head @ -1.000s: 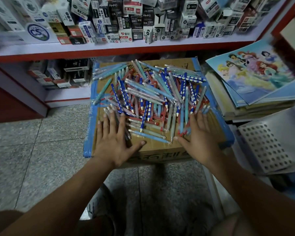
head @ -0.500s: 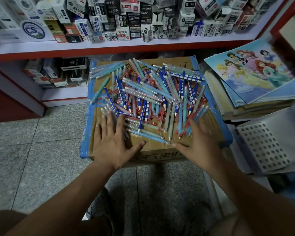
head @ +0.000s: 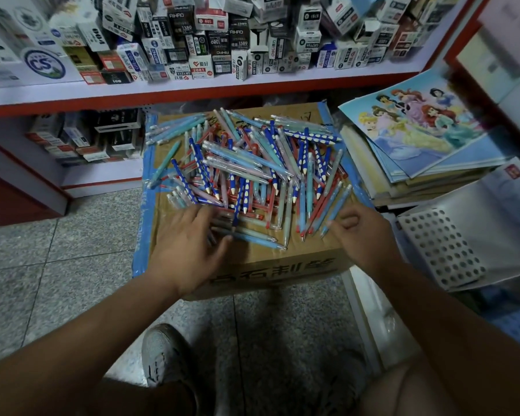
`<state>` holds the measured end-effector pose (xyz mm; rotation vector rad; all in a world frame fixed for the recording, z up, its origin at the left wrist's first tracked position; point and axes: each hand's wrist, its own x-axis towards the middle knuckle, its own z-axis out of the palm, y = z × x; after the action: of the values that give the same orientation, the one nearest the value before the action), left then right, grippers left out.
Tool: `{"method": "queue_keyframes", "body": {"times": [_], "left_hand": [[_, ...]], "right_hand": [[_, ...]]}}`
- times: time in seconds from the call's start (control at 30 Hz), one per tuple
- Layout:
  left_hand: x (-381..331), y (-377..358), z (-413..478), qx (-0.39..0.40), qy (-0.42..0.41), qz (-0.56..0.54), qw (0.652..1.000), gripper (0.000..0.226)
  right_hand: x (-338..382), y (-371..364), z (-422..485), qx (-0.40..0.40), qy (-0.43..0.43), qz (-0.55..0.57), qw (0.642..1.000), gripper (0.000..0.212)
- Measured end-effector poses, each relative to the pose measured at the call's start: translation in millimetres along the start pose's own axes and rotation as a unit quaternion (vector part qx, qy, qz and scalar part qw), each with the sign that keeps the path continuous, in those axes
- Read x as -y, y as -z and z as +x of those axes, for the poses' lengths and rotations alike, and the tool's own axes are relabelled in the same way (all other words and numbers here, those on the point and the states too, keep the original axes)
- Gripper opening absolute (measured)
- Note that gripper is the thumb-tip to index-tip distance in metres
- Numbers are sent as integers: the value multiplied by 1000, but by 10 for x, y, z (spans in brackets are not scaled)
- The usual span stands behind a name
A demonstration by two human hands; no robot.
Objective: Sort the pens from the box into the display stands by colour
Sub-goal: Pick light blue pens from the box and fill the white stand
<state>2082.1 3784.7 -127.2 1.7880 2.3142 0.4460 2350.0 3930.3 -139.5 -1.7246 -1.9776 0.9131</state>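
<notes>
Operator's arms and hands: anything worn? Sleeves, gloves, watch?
Nothing visible. The left hand and right hand are bare, with no gloves or rings showing. The left forearm and right forearm are uncovered to the frame edge: no sleeves, watch or wristband in view.

Left hand [head: 189, 247], right hand [head: 364, 238]: bare, forearms [head: 102, 322] uncovered to frame edge. Below left hand: pale grey lace-up sneaker [head: 162, 355], scuffed, dark-smudged toe. Below right hand: bare knee [head: 403, 388].
</notes>
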Motion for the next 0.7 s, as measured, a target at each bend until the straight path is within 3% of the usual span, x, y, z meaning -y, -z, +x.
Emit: {"method": "queue_keyframes", "body": {"times": [0.1, 0.23, 0.3, 0.57, 0.7], "left_hand": [[-242, 68, 94, 50, -24, -64, 996, 23], [-539, 10, 196, 103, -18, -166, 981, 13], [-643, -38, 265, 115, -7, -220, 969, 6], [-867, -185, 547, 137, 60, -349, 925, 7], [-908, -246, 607, 141, 74, -369, 916, 8]], "right_hand": [[30, -18, 77, 15, -35, 15, 999, 27], [119, 5, 117, 14, -56, 12, 998, 20], [165, 55, 123, 21, -60, 19, 998, 31], [251, 65, 111, 34, -18, 5, 999, 28], [215, 23, 222, 53, -70, 3, 996, 13]]}}
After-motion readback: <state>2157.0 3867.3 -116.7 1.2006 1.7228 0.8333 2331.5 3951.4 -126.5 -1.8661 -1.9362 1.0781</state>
